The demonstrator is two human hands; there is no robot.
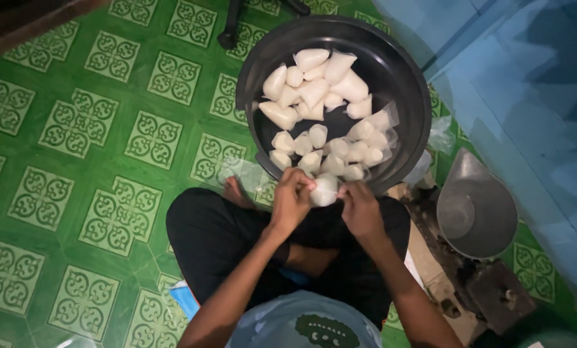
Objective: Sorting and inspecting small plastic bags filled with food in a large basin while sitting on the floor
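Person sat cross-legged on the floor, both forearms reaching forward from the bottom edge and converging over the lap. Left hand [291, 198] was curled, fingers pressed together and pinching the left side of a small white filled plastic bag [325, 191]. Right hand [360, 209] was also curled, fingertips pinching the bag's right side. Bag was held between the two hands, just above the knees and just short of the basin's near rim. Wrists were bent slightly inward, elbows apart.

Just beyond the hands sat a large black round basin [401, 71], its near rim almost touching the knuckles. Inside lay a heap of white filled packets [314, 93], piled mostly on the near and middle parts; the far right inner wall was bare.

Right of the person, near the right forearm, stood a grey metal scale pan [478, 206] on a dark base, so room on that side was tight. Left side was open green patterned tile floor [76, 129]. Far right was a blue wall [533, 84] close behind the basin.
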